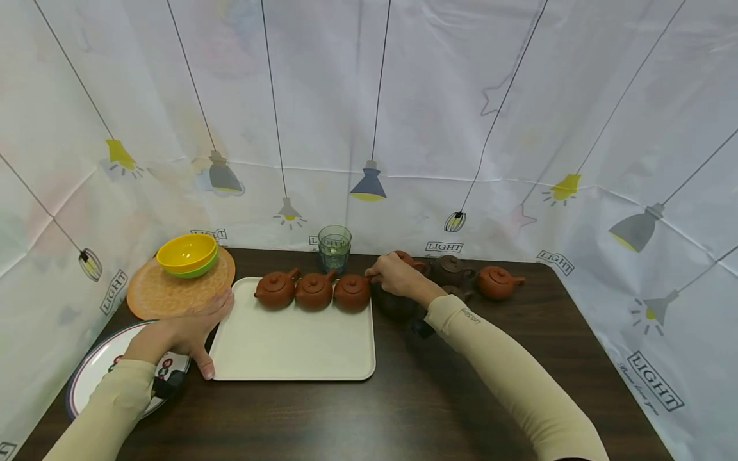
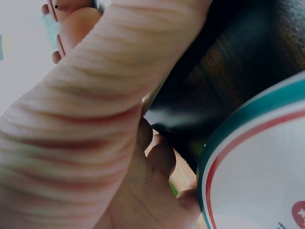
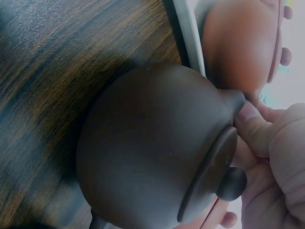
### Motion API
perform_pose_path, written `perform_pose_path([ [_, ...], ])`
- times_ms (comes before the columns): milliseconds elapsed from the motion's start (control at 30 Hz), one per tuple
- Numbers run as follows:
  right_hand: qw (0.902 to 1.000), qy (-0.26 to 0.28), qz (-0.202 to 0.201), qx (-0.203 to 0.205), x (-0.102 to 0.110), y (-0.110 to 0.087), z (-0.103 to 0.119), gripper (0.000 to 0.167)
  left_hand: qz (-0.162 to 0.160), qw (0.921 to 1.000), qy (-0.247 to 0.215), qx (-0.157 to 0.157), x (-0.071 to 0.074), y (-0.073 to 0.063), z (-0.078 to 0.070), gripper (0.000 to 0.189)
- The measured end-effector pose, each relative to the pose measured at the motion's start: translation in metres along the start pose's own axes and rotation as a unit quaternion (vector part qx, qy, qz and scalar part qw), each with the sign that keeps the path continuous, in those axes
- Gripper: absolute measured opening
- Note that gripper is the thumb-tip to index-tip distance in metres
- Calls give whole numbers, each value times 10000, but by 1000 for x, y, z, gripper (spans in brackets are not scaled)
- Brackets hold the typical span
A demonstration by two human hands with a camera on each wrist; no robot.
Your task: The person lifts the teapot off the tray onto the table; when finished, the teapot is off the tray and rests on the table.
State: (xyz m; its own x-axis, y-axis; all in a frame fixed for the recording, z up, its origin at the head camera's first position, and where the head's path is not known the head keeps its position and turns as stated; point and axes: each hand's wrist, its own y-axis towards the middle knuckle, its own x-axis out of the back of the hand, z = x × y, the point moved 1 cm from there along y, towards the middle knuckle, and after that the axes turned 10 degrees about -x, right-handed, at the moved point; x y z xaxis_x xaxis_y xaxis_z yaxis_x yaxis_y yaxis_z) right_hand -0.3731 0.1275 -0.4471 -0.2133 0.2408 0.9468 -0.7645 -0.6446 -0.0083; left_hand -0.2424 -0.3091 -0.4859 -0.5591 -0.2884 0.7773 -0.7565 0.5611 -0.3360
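Three reddish-brown clay teapots stand in a row along the back of a cream tray [image 1: 294,349]: a left one [image 1: 275,291], a middle one [image 1: 314,292] and a right one [image 1: 352,294]. My right hand [image 1: 399,276] pinches the handle of the right teapot [image 3: 240,43] between thumb and fingers. Just below that hand, a dark brown teapot [image 3: 147,148] stands on the table beside the tray; its spout points toward the fingertips. With fingers spread, my left hand [image 1: 193,330] rests along the tray's left edge, the thumb near its front corner.
Behind the tray stands a green glass [image 1: 335,248]. More teapots, a dark one [image 1: 450,270] and a reddish one [image 1: 498,282] among them, stand at the back right. Yellow and green bowls [image 1: 187,253] sit on a round mat [image 1: 173,301]; a white plate [image 1: 95,381] lies under my left forearm.
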Motion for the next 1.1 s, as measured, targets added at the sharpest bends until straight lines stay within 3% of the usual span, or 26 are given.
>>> perform_pose_path([
  [200, 9998, 11, -100, 152, 5, -6, 2, 22, 170, 9995, 167, 200, 6, -3, -19, 164],
  [433, 9962, 823, -88, -260, 27, -24, 6, 33, 53, 9998, -174, -62, 2, 1, -6, 167],
  [667, 9917, 1136, -526, -299, 57, -54, 2, 45, 136, 9997, 102, 162, 5, -4, -16, 164],
  [900, 9916, 659, -980, -529, 82, -103, -30, 38, 22, 10000, -35, -9, 3, -5, -13, 164],
  [1100, 9861, 131, -1475, -754, 90, -160, -67, 27, 163, 9994, 236, 193, 6, -5, -21, 162],
])
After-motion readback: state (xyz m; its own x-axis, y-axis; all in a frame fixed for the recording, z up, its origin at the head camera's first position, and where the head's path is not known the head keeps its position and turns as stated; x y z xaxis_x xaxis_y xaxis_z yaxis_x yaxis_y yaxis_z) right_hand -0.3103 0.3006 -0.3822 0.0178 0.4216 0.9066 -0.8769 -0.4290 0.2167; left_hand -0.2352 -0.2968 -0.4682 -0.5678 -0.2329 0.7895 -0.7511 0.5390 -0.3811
